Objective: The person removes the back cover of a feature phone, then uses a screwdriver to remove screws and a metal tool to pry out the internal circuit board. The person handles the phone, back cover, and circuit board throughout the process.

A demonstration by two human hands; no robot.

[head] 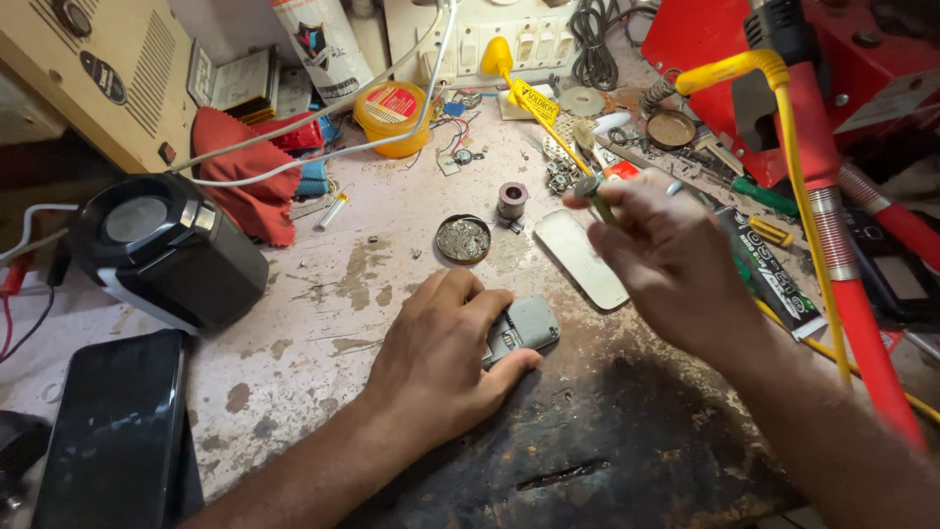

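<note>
Nearest us, our left hand (441, 358) pins the small grey opened device (521, 328) flat on the stained bench (323, 313), while our right hand (666, 260), pinching a thin tool (593, 193) above it, could slip and scatter loose parts near the round tin (463, 239) beyond.

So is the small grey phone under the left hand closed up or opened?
Opened. The grey phone lies under the left hand with its inner parts bare, and a flat grey cover lies apart on the bench.
</note>
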